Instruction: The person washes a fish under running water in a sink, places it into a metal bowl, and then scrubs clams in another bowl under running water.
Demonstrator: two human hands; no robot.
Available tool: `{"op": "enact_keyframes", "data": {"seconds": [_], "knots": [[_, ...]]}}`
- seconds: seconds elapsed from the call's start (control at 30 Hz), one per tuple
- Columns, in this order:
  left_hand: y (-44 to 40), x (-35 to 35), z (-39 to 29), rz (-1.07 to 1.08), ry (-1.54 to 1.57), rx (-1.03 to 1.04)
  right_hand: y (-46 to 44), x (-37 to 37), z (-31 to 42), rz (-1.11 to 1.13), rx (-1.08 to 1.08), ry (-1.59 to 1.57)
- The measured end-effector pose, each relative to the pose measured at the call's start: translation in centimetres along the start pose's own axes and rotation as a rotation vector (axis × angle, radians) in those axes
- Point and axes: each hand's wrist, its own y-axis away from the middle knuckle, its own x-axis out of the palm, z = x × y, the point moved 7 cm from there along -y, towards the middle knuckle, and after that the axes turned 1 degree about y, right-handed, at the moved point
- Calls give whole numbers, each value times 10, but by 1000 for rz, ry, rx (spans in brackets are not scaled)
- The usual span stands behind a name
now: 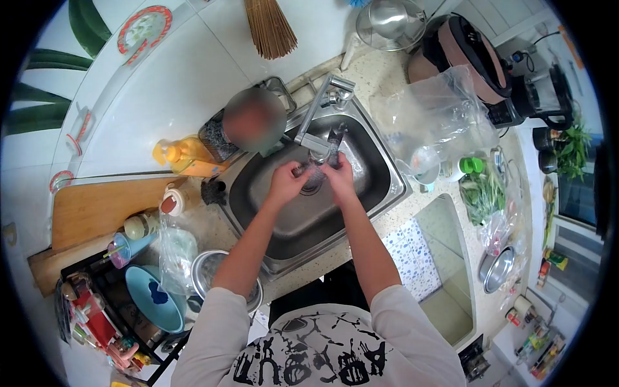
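Left hand [285,182] and right hand [339,177], curled and nearly together: I am holding both beneath the faucet [314,142], inside the sink [364,193]. Work there is seemingly proceeding, unfinished; whether they are clasping something, and what is remaining, I cannot tell.

**Two hands, one sink** [383,174]

One left hand [285,182] and one right hand [339,175] make two, with two sleeves [412,322]. There is one tap [316,109], one straw whisk [269,29], one black scourer [213,191], one pink cooker [474,61], one glass jug [549,95] and one blue basin [137,290]. Clear plastic bags [419,109] number at least three; overlapping clutter on the worktop [387,84] hides any exact bottle count.
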Motion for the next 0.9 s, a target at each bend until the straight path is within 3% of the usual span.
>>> {"op": "enact_keyframes", "data": {"seconds": [0.37, 0.47, 0.57, 0.77, 0.9], "knots": [[21, -11, -3, -166, -277, 10, -20, 19, -18, -279, -102, -20], [29, -8, 1, -119, -194, -135, -7, 27, 14, -466, -122, 26], [32, -1, 17, -155, -102, -139, -23, 18, -7, -475, 49, -34], [36, 4, 18, -140, 19, -199, -25, 18, -17, -491, 128, -206], [36, 8, 31, -82, 125, -279, -24, 23, -12, -468, 93, -156]]}}
